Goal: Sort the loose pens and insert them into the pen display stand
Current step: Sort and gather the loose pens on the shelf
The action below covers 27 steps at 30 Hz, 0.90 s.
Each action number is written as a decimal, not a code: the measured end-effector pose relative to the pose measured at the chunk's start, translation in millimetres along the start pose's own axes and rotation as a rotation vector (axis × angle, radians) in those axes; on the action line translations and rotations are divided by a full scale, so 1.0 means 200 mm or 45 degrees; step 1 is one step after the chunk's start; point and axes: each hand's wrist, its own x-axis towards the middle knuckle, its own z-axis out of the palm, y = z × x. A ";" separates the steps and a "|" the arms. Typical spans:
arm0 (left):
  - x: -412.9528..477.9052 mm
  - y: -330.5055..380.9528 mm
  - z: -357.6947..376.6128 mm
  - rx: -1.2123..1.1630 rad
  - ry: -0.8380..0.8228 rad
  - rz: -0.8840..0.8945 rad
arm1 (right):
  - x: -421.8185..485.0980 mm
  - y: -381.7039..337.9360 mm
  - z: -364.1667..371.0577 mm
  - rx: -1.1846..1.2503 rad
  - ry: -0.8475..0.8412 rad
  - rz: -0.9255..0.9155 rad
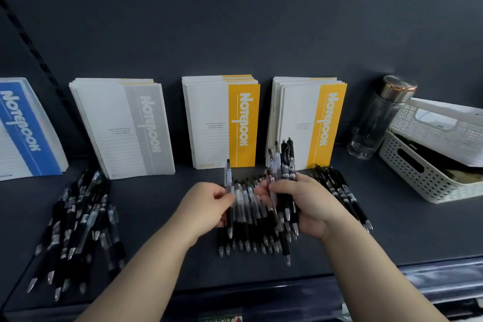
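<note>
While the sorting step is under way, the left hand (209,204) pinches one pen (228,178) in curled fingers. The right hand (308,204) is wrapped round a bunch of pens (286,162) at mid frame. A row of pens (245,232) lies under them, and a loose pile (75,230) sits lower left. Next, I think, the one pen must join its own kind. Notebooks (222,123) stand behind. No pen stand shows.

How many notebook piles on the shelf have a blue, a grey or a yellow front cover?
Blue-fronted pile: 1
Grey-fronted pile: 1
Yellow-fronted piles: 2
Total: 4 piles
</note>
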 end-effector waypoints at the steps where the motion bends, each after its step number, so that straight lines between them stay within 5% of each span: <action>1: 0.00 -0.02 0.02 0.162 -0.022 0.038 | 0.00 0.00 0.00 0.054 -0.001 0.009; 10: -0.04 -0.04 0.11 0.435 0.134 0.236 | 0.03 0.00 -0.02 0.183 0.113 -0.063; 15: -0.13 0.04 0.19 0.070 0.000 0.276 | 0.04 0.01 0.00 0.226 0.091 -0.099; 23: -0.15 0.10 0.24 -0.663 -0.264 -0.104 | 0.04 0.01 0.00 0.171 -0.046 -0.094; 27: -0.11 0.07 0.18 -0.449 -0.065 -0.032 | 0.05 0.02 -0.03 0.035 0.015 -0.108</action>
